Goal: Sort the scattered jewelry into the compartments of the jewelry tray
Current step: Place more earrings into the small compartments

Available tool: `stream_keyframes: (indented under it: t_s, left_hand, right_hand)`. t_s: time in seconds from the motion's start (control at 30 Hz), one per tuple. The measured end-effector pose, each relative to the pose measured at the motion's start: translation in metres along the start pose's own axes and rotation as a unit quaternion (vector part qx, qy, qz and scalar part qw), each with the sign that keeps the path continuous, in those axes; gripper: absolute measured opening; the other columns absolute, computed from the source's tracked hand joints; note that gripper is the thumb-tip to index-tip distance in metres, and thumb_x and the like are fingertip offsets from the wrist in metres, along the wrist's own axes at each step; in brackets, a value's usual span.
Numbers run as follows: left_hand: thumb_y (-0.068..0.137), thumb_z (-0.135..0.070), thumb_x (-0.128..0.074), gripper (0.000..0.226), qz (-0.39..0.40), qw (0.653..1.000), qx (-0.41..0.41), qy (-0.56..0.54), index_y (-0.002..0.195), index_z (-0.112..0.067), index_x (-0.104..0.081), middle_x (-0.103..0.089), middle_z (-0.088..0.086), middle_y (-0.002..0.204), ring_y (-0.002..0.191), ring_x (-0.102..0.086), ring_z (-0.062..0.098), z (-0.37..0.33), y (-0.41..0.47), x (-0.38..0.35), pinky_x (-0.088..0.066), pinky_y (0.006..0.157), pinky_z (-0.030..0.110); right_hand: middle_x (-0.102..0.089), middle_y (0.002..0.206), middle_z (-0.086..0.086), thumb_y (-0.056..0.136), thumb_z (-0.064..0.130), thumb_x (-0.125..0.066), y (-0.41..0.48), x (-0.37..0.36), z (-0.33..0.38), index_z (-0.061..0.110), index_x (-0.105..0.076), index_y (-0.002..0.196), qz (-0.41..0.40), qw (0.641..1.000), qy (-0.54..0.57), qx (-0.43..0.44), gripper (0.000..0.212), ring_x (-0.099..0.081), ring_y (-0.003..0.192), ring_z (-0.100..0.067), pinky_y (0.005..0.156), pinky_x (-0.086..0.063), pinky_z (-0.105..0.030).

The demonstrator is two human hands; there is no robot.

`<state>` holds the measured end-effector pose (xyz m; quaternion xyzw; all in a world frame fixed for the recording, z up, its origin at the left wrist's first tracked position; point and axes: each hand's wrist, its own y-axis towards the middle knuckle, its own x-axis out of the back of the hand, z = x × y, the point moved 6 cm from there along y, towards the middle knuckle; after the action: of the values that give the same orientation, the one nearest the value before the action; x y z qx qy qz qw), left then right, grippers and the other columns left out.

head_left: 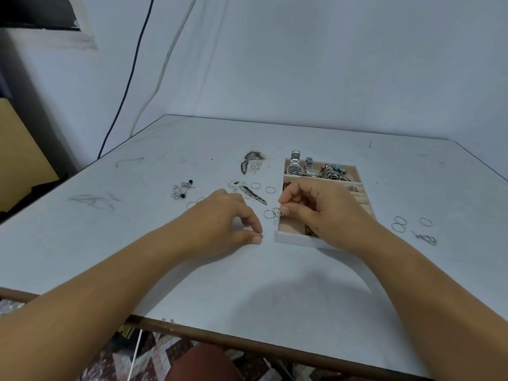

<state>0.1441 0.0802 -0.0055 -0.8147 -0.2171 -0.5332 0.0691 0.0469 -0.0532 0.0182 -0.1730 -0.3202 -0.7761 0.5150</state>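
Against pale walls, scuffed white table (275, 284) (cables (132, 78) hanging).

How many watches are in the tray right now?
2, both in the far compartment of the tray: a round dark-faced watch at its left end, and a smaller square-faced watch beside it. Others may hide under the right hand.

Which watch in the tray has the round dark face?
The left watch, in the tray's far compartment; the watch beside it has a small pale rectangular face.
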Motion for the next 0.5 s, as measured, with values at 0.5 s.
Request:
stream_keyframes:
  t_s: [0.5]
  left_hand:
    - [0.07, -0.031, -0.081, 0.015, -0.06, 0.993, 0.019, -0.098, 0.069, -0.028, -0.066, -0.067, -0.011, 0.071, 0.065, -0.056, 0.005, -0.005, 0.004, 0.012, -0.043, 0.06, 0.016]
  right_hand:
    - [-0.063, 0.072, 0.013, 0.084, 0.017, -0.07, 0.001, 0.03, -0.003, 0.03, -0.066, 0.082, -0.017, 0.998, -0.066, -0.005, 0.014, -0.055, 0.066, 0.004, 0.063, -0.042, -0.007]
